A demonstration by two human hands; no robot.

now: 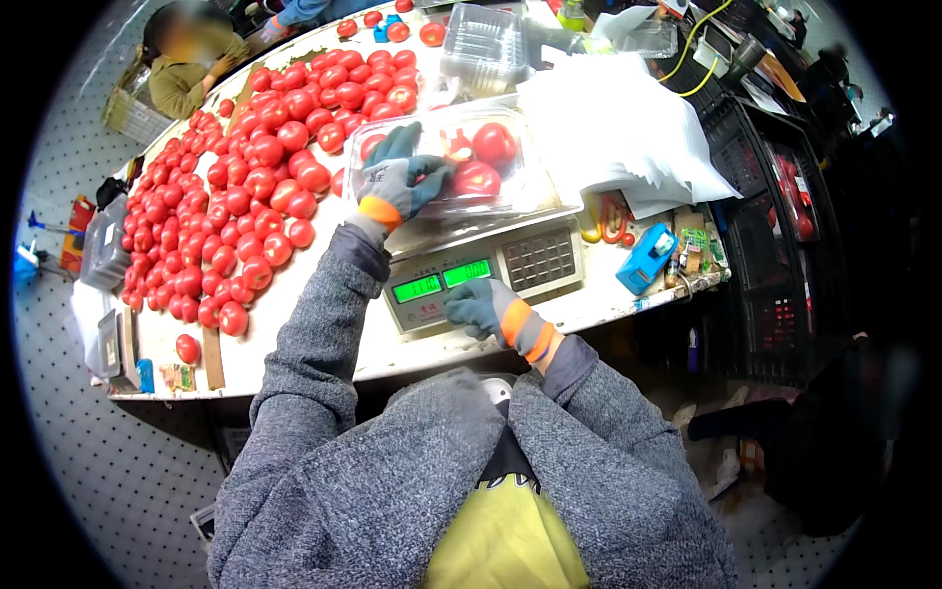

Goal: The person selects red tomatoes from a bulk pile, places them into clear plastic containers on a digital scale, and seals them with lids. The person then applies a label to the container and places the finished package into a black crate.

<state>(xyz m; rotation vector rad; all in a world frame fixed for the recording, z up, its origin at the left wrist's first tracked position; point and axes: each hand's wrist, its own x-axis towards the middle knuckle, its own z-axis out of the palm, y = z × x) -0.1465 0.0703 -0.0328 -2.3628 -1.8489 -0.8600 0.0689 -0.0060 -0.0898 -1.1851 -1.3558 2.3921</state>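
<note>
My left hand (397,169), in a grey-green work glove with an orange cuff, reaches into a clear plastic clamshell box (360,188). Red shows between its thumb and fingers, but its palm hides whether it grips a tomato. Other tomatoes (494,143) lie in the box's right half, around a small pale piece. Beneath the box is a digital weighing scale (482,272) with lit green displays and a keypad (541,259). In front of the displays, my right hand (482,313), gloved alike, has its fingers curled with nothing seen in them.
Many loose tomatoes (257,184) cover the table's left side. White foam sheets (611,125) are piled right of the box, near stacked clear boxes (486,44). A blue tape dispenser (647,258) and scissors (611,221) lie at right. Another person (184,66) is at far left.
</note>
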